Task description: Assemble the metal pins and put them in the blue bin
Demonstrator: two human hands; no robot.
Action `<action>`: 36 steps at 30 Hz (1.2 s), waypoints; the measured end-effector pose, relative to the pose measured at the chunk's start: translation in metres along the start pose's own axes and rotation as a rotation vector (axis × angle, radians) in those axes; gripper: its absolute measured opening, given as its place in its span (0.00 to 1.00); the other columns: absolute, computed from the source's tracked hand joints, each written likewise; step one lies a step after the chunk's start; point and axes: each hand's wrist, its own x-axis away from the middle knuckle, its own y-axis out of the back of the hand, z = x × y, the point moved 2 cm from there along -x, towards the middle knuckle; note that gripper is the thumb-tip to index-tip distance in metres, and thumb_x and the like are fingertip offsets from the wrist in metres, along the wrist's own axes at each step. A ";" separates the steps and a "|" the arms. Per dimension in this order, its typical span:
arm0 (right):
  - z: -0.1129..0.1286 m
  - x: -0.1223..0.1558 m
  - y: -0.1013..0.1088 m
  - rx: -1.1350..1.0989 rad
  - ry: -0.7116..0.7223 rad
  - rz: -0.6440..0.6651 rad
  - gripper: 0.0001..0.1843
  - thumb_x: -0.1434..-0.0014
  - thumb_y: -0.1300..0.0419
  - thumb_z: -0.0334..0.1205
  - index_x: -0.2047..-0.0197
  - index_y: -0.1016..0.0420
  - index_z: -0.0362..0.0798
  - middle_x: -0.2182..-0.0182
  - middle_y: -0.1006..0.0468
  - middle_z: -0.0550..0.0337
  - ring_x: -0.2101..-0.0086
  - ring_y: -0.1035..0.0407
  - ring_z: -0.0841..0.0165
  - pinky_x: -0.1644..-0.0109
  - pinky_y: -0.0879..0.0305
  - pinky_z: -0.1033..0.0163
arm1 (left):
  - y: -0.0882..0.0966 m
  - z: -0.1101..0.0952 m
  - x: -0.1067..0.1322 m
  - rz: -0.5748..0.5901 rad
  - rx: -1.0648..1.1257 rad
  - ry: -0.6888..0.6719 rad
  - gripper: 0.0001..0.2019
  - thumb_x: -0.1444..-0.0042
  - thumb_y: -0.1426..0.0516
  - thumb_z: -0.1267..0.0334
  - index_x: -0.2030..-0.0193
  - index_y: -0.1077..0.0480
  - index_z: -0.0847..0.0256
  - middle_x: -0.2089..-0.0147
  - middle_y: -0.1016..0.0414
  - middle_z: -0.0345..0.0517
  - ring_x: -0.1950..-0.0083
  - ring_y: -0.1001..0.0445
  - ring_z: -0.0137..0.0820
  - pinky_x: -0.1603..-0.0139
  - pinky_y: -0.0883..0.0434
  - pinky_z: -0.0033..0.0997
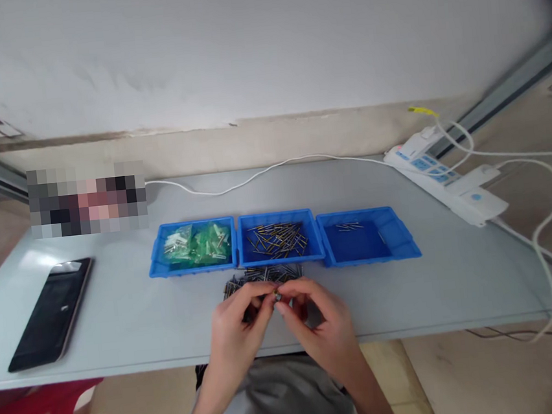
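Note:
My left hand (242,317) and my right hand (315,312) meet above the near part of the table, fingertips pinched together. Between them sits a small metal piece (277,295), seen nearly end-on; its exact kind is too small to tell. Just beyond my hands lies a pile of thin dark metal pins (263,275), partly covered by my fingers. Behind the pile stands a blue tray (282,260) holding many slender metal pins, some gold-toned. To its right, another blue tray (357,241) contains several pins near its back edge.
A third blue tray (194,271) on the left contains green and clear plastic bags with small pieces. A black phone-like device (52,313) lies at the left. A white power strip (441,175) with cables stands at the right; a white cable (235,188) runs along the back.

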 end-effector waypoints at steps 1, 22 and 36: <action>-0.001 0.000 0.000 0.000 -0.004 -0.006 0.07 0.30 0.35 0.34 0.51 0.21 0.54 0.64 0.17 0.64 0.72 0.28 0.73 0.67 0.28 0.68 | 0.000 0.001 0.000 0.003 0.001 -0.001 0.07 0.33 0.37 0.72 0.54 0.18 0.57 0.67 0.16 0.38 0.74 0.25 0.23 0.69 0.27 0.18; 0.015 -0.026 0.028 0.453 0.291 -0.105 0.05 0.25 0.36 0.36 0.50 0.19 0.51 0.71 0.18 0.66 0.73 0.25 0.73 0.64 0.29 0.68 | 0.006 0.002 0.005 -0.184 0.161 0.217 0.11 0.26 0.41 0.56 0.50 0.20 0.58 0.65 0.15 0.43 0.74 0.26 0.25 0.71 0.28 0.22; -0.012 0.001 0.037 0.486 0.063 0.238 0.07 0.24 0.41 0.37 0.54 0.20 0.52 0.67 0.20 0.63 0.71 0.25 0.70 0.64 0.31 0.65 | 0.006 0.001 0.004 -0.130 0.122 0.258 0.13 0.26 0.41 0.53 0.54 0.18 0.59 0.68 0.16 0.43 0.73 0.22 0.28 0.71 0.27 0.24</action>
